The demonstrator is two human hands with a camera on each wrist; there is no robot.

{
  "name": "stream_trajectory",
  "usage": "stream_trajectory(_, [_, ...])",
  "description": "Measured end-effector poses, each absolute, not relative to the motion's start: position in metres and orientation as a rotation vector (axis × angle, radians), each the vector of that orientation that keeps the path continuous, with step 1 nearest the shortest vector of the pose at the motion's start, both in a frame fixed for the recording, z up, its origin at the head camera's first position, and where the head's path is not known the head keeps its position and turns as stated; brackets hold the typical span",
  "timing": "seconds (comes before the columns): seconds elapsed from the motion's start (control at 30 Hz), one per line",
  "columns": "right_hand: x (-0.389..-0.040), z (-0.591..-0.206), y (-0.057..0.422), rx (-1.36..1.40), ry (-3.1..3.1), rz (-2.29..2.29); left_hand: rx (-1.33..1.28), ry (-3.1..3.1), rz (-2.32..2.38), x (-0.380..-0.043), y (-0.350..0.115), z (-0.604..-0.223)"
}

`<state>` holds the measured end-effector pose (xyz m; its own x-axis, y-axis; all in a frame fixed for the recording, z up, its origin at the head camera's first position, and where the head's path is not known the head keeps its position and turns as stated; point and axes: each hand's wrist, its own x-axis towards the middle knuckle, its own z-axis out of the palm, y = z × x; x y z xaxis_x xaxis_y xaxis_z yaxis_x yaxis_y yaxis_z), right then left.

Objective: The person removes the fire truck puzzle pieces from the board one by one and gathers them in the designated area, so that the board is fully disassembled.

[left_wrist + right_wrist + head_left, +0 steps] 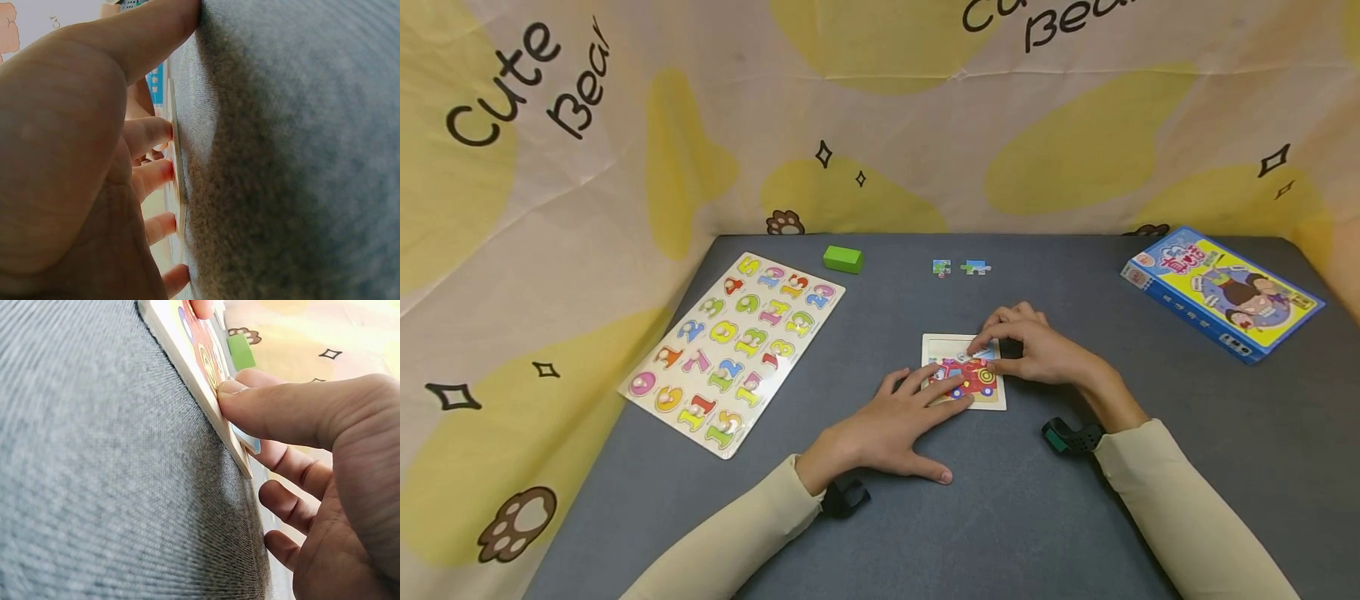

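Observation:
A small framed jigsaw puzzle (942, 343) with a red vehicle picture lies on the table in front of me. My left hand (891, 425) rests its spread fingers on the puzzle's left and lower part, thumb out to the side on the table. At the upper right of the picture my right hand (1045, 346) pinches a light-blue puzzle piece (245, 439) between thumb and index finger. That piece stands tilted over the board in the right wrist view, mostly covered by the fingers. Two loose puzzle pieces, one (942, 267) and another (976, 267), lie beyond the puzzle.
A white number board (703, 329) with colourful numerals lies at the left. Near its far corner is a green block (842, 259). A blue and yellow puzzle box (1225, 292) sits at the back right. A patterned cloth (880, 117) hangs behind the grey table (1000, 533).

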<state>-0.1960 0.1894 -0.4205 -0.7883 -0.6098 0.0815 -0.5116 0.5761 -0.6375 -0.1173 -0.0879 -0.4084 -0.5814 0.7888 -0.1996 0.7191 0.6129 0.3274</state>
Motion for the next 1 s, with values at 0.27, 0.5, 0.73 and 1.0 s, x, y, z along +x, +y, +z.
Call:
stream_trajectory(0.27, [-0.1955, -0.4198, 0.1923, -0.926, 2.647, -1.032, 1.209, 2.507, 0.311, -0.1173, -0.0869, -0.4071])
stream_trajectory(0.5, [-0.1965, -0.4203, 0.1938, -0.905, 2.637, -1.059, 1.204, 2.506, 0.313, -0.1173, -0.0868, -0.4066])
stream_trajectory(0.73, [-0.1968, -0.4209, 0.1949, -0.928, 2.657, -1.018, 1.202, 2.511, 0.300, -0.1177, -0.0866, -0.4079])
stream_trajectory(1.0, [-0.1975, -0.4220, 0.1964, -0.925, 2.672, -1.015, 1.206, 2.517, 0.303, -0.1177, -0.0865, -0.4087])
